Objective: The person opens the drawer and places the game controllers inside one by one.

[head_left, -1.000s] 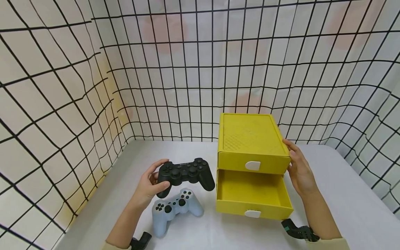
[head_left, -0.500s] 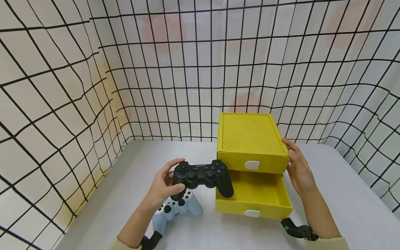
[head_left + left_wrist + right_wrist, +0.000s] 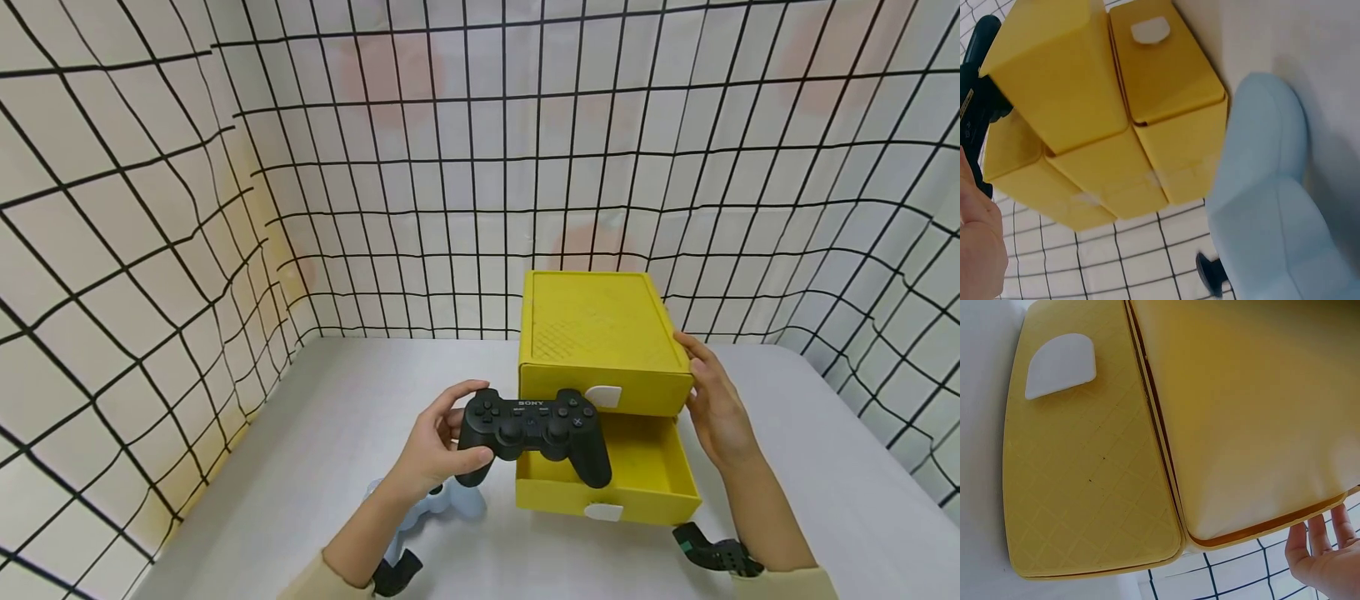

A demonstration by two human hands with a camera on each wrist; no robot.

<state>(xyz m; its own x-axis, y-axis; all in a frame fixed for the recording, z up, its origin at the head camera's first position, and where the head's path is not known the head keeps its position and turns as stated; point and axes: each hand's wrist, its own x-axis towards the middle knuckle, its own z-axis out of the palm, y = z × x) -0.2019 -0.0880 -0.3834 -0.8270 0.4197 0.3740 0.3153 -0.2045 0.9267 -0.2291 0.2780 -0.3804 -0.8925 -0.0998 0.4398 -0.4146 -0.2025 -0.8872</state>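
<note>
Left fingers (image 3: 455, 396) grip black gamepad (image 3: 534, 428); forearm (image 3: 371, 527) overlaps blue gamepad (image 3: 461, 499).

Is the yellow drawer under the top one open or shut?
Open. The yellow drawer sticks out past the top drawer, and you can see its inside.

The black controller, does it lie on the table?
No, the left hand holds the black controller up by one end.
</note>
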